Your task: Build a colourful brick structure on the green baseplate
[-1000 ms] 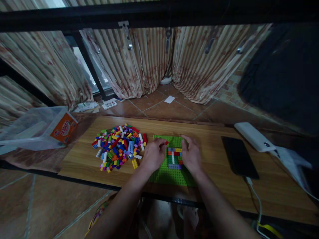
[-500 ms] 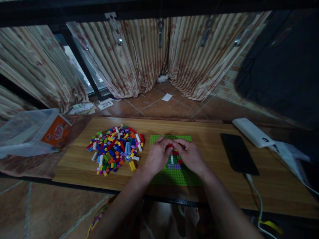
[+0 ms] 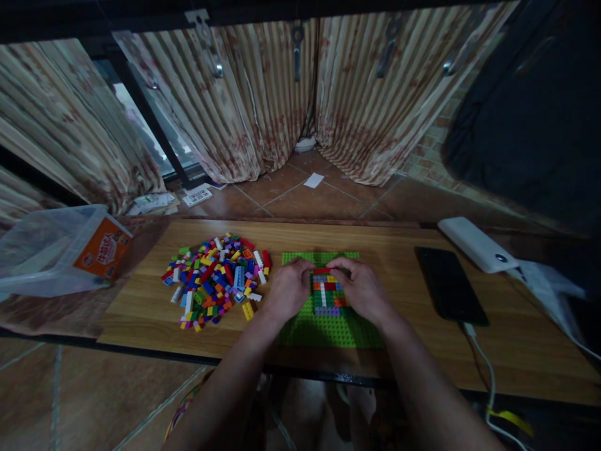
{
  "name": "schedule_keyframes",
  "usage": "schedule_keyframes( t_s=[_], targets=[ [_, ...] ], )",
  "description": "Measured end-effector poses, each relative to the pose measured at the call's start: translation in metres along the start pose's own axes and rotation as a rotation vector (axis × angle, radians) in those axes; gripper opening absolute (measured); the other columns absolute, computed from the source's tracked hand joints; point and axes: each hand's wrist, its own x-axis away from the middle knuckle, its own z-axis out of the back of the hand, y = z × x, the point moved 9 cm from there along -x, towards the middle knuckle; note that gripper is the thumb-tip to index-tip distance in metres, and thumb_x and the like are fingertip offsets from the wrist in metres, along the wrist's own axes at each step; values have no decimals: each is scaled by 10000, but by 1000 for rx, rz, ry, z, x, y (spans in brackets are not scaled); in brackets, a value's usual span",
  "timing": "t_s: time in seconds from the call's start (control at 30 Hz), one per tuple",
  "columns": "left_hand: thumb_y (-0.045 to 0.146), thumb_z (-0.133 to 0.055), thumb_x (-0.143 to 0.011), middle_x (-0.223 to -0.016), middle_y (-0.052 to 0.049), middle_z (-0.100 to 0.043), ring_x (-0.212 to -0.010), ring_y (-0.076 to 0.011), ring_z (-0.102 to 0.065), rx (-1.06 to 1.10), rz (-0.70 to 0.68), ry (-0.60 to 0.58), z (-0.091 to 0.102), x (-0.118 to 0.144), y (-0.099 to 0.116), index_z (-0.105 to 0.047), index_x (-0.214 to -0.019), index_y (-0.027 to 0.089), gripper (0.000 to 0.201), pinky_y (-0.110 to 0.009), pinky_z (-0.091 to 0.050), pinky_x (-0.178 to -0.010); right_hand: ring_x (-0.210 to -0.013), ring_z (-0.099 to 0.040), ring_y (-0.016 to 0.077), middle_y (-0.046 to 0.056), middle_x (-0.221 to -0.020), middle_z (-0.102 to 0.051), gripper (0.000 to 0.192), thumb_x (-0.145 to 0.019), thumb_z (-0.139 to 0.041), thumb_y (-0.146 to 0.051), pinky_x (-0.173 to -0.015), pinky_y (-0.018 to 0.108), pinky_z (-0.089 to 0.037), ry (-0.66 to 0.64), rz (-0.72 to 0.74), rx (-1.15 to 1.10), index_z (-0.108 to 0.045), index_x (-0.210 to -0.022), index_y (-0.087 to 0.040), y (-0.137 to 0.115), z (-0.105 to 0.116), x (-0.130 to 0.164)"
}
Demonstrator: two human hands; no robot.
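A green baseplate lies on the wooden table in front of me. A small block of coloured bricks is built on it, with a red brick along its far edge. My left hand rests on the plate at the block's left side, fingertips touching near the red brick. At the right side my right hand rests the same way, its fingers curled at the block's far corner. Neither hand lifts anything. A heap of loose bricks lies left of the plate.
A clear plastic tub with an orange label lies tipped at the far left. A black phone with a cable and a white power bank sit at the right. Striped curtains and tiled floor lie beyond the table.
My left hand carried a red brick to the block, both hands pinched it there, and now it sits on the block's far edge with the hands spread to either side.
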Motion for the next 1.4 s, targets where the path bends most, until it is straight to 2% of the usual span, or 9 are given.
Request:
schedule_keyframes(
  t_s=[0.4, 0.73, 1.4],
  targets=[
    [153, -430, -908, -931, -43, -686, -879, -153, -642, -85, -48, -79, -3, -1, 4, -701, -926, 193, 275, -245, -483, -832, -960, -595, 198, 38, -932, -703, 183, -850, -527, -212, -869, 347, -439, -34, 38, 6, -706, -884, -226, 1, -9, 0],
    [178, -468, -911, -884, -39, -673, -851, -151, -632, -131, -66, -72, -5, -1, 8, -698, -857, 191, 236, -239, -465, -803, -937, -594, 192, 39, -910, -695, 166, -848, -543, -203, -877, 349, -433, -38, 34, 72, -707, -859, -223, -1, -8, 0],
    [149, -478, -895, -880, -49, -688, -856, -157, -637, -110, -77, -78, -7, -2, 7, -705, -819, 175, 241, -245, -468, -803, -880, -628, 191, 45, -894, -707, 154, -811, -579, -245, -841, 343, -466, -67, 63, -43, -726, -838, -209, 7, -10, -2]
  ],
)
